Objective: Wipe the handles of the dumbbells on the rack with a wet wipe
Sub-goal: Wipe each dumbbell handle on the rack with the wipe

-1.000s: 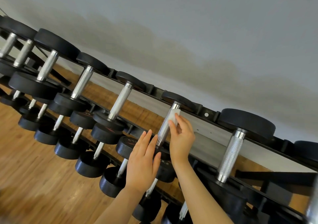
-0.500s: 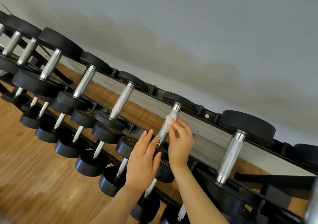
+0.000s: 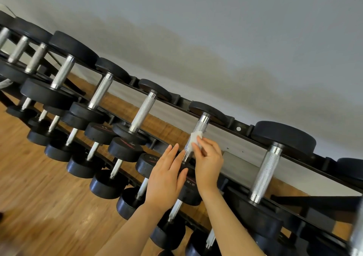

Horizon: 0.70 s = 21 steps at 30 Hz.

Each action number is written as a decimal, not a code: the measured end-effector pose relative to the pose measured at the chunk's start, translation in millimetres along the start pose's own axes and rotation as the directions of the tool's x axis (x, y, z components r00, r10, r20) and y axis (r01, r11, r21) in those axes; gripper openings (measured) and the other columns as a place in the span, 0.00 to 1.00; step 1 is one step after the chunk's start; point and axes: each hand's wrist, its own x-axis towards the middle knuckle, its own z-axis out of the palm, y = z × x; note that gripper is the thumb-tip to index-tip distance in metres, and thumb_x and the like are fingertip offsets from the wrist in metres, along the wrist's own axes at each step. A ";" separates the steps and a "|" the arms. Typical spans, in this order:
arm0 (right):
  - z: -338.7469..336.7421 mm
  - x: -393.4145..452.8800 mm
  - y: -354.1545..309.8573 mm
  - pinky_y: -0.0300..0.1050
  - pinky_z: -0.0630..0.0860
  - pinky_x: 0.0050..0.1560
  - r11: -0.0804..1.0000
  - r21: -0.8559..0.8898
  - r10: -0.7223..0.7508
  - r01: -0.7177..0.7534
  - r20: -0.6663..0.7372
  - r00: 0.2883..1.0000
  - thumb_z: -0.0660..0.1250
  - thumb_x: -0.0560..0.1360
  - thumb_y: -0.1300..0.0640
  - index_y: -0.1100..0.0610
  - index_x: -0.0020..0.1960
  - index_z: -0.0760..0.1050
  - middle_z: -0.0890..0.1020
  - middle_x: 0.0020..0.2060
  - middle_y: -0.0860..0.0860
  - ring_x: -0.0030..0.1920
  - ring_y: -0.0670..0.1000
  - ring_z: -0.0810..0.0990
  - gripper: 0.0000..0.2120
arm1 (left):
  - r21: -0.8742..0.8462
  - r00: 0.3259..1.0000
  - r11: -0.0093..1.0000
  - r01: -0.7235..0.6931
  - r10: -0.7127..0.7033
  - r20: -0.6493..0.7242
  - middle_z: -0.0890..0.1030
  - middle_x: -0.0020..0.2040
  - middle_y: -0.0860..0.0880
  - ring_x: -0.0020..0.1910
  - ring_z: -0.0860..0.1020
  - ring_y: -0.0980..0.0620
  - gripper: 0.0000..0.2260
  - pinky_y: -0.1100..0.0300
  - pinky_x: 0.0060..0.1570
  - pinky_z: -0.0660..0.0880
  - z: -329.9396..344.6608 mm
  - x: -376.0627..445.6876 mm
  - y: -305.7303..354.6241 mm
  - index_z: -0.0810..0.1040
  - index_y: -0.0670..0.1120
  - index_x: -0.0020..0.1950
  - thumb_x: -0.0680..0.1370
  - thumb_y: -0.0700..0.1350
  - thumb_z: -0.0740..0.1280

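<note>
Since a second ago the wet wipe (image 3: 196, 137) has slid down the handle (image 3: 194, 140), from just under the far weight to about mid-handle, and the right hand (image 3: 209, 162) came down with it. The left hand (image 3: 167, 174) has stayed put. The view shifted a little, so the rack (image 3: 243, 127) sits further right in the picture.

The wipe is a small white wad, pinched against the near side of the handle by the right fingers (image 3: 198, 146), which are curled and clamped on it. The handle is knurled silver metal with a smooth shiny collar at the top, on the top row of the rack, fourth silver bar counting from the big one at right is not clear; it sits between a bare handle (image 3: 143, 112) to the left and a thick handle (image 3: 265, 174) to the right. The left hand is flat, fingers straight and slightly apart, resting on the black weight (image 3: 146, 162) at the near end of this dumbbell.

The lower end of the wiped handle is hidden behind both hands. The near weight is mostly covered by the left hand. Numbers on the weights are partly readable only. The far right of the rack is cut off by the frame edge.
</note>
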 end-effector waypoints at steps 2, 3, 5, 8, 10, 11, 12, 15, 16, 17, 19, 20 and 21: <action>-4.4 6.5 -1.8 0.36 0.77 0.50 0.998 -0.043 -0.037 0.039 0.026 0.999 0.69 0.75 0.57 0.58 0.57 0.81 0.79 0.55 0.51 0.56 0.48 0.78 0.11 | -0.009 1.000 1.000 -0.010 0.010 -0.002 0.63 0.78 0.48 0.78 0.59 0.50 0.24 0.51 0.72 0.63 -1.2 -0.6 -1.2 0.67 0.50 0.76 0.83 0.58 0.54; -6.5 11.2 -3.3 0.32 0.75 0.50 0.994 -0.084 -0.063 0.067 0.039 0.997 0.69 0.75 0.57 0.57 0.57 0.81 0.79 0.55 0.51 0.57 0.47 0.76 0.11 | -0.020 1.000 1.000 -0.005 0.005 -0.009 0.62 0.78 0.47 0.77 0.61 0.48 0.23 0.51 0.71 0.65 -1.3 -1.0 -1.6 0.67 0.50 0.76 0.83 0.57 0.55; -7.7 17.4 -4.7 0.29 0.72 0.49 0.980 -0.157 -0.115 0.124 0.067 0.991 0.70 0.75 0.58 0.58 0.56 0.81 0.78 0.55 0.51 0.57 0.46 0.74 0.10 | -0.063 0.999 0.997 0.040 -0.041 -0.013 0.61 0.79 0.46 0.76 0.63 0.47 0.24 0.51 0.70 0.65 -0.6 -1.9 -1.2 0.66 0.49 0.76 0.82 0.57 0.56; -6.0 9.6 -2.4 0.37 0.78 0.51 0.974 -0.166 -0.135 0.151 0.105 0.985 0.69 0.76 0.60 0.59 0.56 0.81 0.78 0.54 0.51 0.56 0.46 0.75 0.10 | -0.086 0.995 0.992 0.093 -0.096 -0.022 0.59 0.79 0.47 0.77 0.58 0.49 0.26 0.53 0.72 0.62 3.2 -5.0 2.3 0.65 0.49 0.77 0.81 0.58 0.55; -7.0 0.5 0.7 0.40 0.79 0.52 0.971 -0.171 -0.141 0.166 0.153 0.978 0.69 0.76 0.60 0.59 0.57 0.80 0.78 0.54 0.50 0.56 0.48 0.76 0.10 | -0.091 0.993 0.990 0.110 -0.112 -0.023 0.58 0.80 0.48 0.77 0.55 0.52 0.27 0.54 0.72 0.59 4.5 -6.0 3.6 0.64 0.49 0.77 0.81 0.58 0.54; -8.5 -1.0 1.5 0.41 0.79 0.52 0.965 -0.187 -0.148 0.182 0.181 0.972 0.69 0.76 0.60 0.59 0.57 0.80 0.78 0.54 0.51 0.57 0.49 0.76 0.10 | -0.089 0.993 0.990 0.114 -0.116 -0.020 0.57 0.80 0.48 0.77 0.55 0.52 0.27 0.54 0.72 0.59 4.1 -6.1 3.9 0.64 0.50 0.78 0.81 0.59 0.54; -10.2 0.7 0.8 0.42 0.80 0.51 0.956 -0.211 -0.161 0.205 0.208 0.965 0.68 0.76 0.60 0.59 0.57 0.80 0.78 0.55 0.51 0.57 0.50 0.76 0.10 | -0.083 0.993 0.990 0.115 -0.117 -0.017 0.57 0.80 0.48 0.77 0.55 0.52 0.27 0.54 0.72 0.59 3.5 -6.2 4.3 0.63 0.50 0.78 0.81 0.59 0.54; -14.7 21.7 -6.4 0.44 0.79 0.48 0.885 -0.330 -0.239 0.329 0.286 0.928 0.70 0.75 0.61 0.59 0.57 0.80 0.78 0.57 0.53 0.57 0.53 0.75 0.12 | -0.070 0.992 0.990 0.124 -0.126 -0.018 0.60 0.79 0.47 0.77 0.61 0.47 0.27 0.54 0.70 0.61 0.4 -6.9 7.2 0.64 0.49 0.77 0.81 0.59 0.54; -16.1 31.4 -9.9 0.44 0.79 0.48 0.849 -0.368 -0.266 0.379 0.322 0.908 0.71 0.74 0.61 0.59 0.57 0.80 0.79 0.57 0.53 0.57 0.53 0.75 0.12 | -0.073 0.991 0.988 0.133 -0.135 -0.016 0.60 0.79 0.47 0.76 0.62 0.47 0.27 0.54 0.70 0.61 -0.5 -7.4 8.6 0.64 0.50 0.77 0.81 0.59 0.53; -18.1 40.6 -13.0 0.45 0.79 0.48 0.812 -0.395 -0.296 0.431 0.358 0.886 0.71 0.74 0.60 0.59 0.57 0.81 0.79 0.56 0.53 0.57 0.53 0.75 0.12 | -0.079 0.989 0.986 0.144 -0.146 -0.013 0.59 0.79 0.47 0.76 0.62 0.46 0.27 0.54 0.70 0.61 -1.3 -8.3 10.0 0.64 0.50 0.78 0.81 0.59 0.53; -23.2 52.2 -15.0 0.46 0.80 0.47 0.732 -0.420 -0.364 0.536 0.424 0.829 0.72 0.72 0.60 0.59 0.54 0.82 0.81 0.54 0.53 0.54 0.53 0.76 0.11 | -0.092 0.986 0.982 0.164 -0.166 -0.014 0.59 0.79 0.47 0.77 0.62 0.46 0.27 0.54 0.71 0.61 -1.6 -10.3 11.8 0.63 0.50 0.78 0.81 0.59 0.53; -25.8 53.8 -13.6 0.47 0.81 0.47 0.683 -0.426 -0.397 0.593 0.466 0.791 0.73 0.72 0.60 0.59 0.54 0.82 0.82 0.53 0.53 0.53 0.53 0.77 0.11 | -0.095 0.984 0.980 0.174 -0.176 -0.015 0.59 0.79 0.47 0.77 0.62 0.46 0.27 0.53 0.72 0.61 -1.8 -11.3 12.7 0.63 0.50 0.78 0.81 0.59 0.54; -28.0 53.1 -10.5 0.48 0.81 0.47 0.627 -0.418 -0.432 0.657 0.516 0.740 0.74 0.71 0.60 0.60 0.54 0.81 0.82 0.52 0.53 0.52 0.53 0.78 0.13 | -0.093 0.983 0.979 0.181 -0.184 -0.020 0.60 0.79 0.47 0.76 0.63 0.46 0.26 0.53 0.72 0.61 -1.6 -12.1 13.5 0.64 0.51 0.78 0.81 0.58 0.54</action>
